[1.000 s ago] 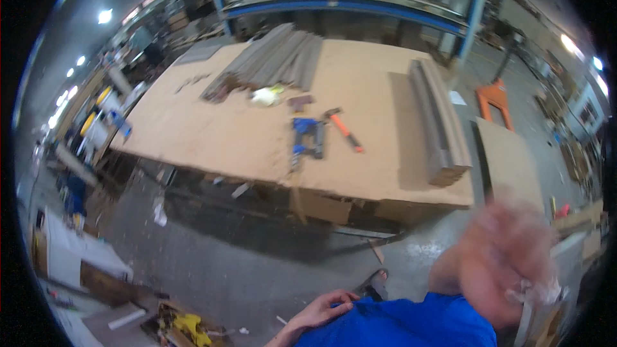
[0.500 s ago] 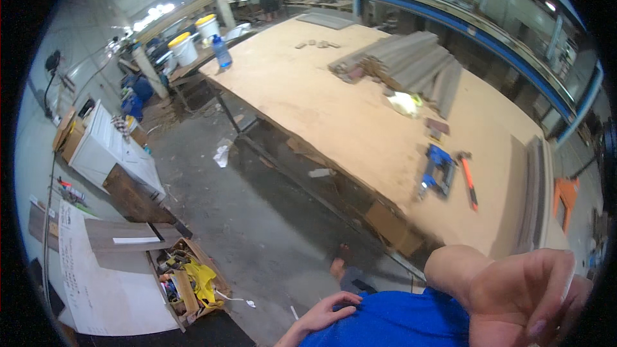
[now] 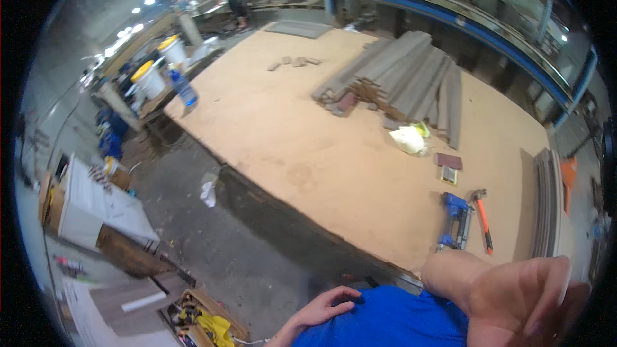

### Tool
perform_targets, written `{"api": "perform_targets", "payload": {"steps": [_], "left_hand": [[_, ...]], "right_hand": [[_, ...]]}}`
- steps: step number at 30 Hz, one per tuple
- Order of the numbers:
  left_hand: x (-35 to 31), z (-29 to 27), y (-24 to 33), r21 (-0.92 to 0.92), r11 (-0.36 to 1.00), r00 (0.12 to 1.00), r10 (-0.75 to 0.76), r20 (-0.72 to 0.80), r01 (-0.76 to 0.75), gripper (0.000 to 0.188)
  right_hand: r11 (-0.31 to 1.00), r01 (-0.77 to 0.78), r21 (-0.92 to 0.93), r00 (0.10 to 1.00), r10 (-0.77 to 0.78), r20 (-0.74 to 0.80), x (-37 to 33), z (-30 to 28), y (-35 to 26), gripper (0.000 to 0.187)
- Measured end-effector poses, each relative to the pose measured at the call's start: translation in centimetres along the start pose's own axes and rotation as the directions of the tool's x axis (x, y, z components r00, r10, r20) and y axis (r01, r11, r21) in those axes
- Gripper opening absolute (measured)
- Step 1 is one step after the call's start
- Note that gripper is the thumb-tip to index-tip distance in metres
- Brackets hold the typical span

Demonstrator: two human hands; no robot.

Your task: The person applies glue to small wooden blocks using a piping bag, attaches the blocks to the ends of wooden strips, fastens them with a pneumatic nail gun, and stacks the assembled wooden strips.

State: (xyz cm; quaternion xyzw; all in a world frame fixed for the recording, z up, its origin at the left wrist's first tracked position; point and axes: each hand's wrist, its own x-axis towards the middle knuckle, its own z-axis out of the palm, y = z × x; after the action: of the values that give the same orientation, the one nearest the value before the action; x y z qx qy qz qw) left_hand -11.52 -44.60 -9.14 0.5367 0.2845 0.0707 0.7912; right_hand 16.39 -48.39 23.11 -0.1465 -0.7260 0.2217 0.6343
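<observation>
My left hand (image 3: 326,307) rests on the front of my blue shirt (image 3: 385,318), fingers stretched out and holding nothing. Close to the camera, at the lower right, my right hand (image 3: 517,295) is raised with its palm showing. Its fingers are curled and partly cut off by the dark rim, so whatever is between them is hidden. Beyond it on the wooden tabletop (image 3: 270,128) lie a blue nail gun (image 3: 455,218) and a hammer (image 3: 483,222) with an orange handle. Past these sit a reddish-brown pad (image 3: 448,161) and a small box (image 3: 448,175).
Grey-brown strips (image 3: 408,67) are fanned out on the table near a crumpled white bag (image 3: 408,140). A blue bottle (image 3: 183,87) stands at its left corner. Stacked boards (image 3: 545,205) line the right edge. A box of odds and ends (image 3: 205,321) lies lower left. Another person (image 3: 232,3) stands far off.
My view has shifted, so the nail gun, hammer and strips appear lower and the bottle farther left. Both hands keep nearly the same pose.
</observation>
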Motion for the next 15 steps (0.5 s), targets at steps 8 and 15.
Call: {"api": "perform_targets", "payload": {"steps": [8, 15], "left_hand": [[11.8, -12.6, 7.4, 0.276, 0.96, 0.897, -0.084, 0.434, -0.044, 0.042], [18.5, -26.1, 13.7, 0.381, 0.924, 0.886, -0.137, 0.443, -0.048, 0.04]], "right_hand": [[0.969, 0.016, -0.246, 0.886, -0.128, -0.447, -3.0, -1.2, 12.7, 0.027], [0.607, -0.782, -0.144, 0.47, 0.422, -0.775, -5.6, -4.1, 34.4, 0.044]]}}
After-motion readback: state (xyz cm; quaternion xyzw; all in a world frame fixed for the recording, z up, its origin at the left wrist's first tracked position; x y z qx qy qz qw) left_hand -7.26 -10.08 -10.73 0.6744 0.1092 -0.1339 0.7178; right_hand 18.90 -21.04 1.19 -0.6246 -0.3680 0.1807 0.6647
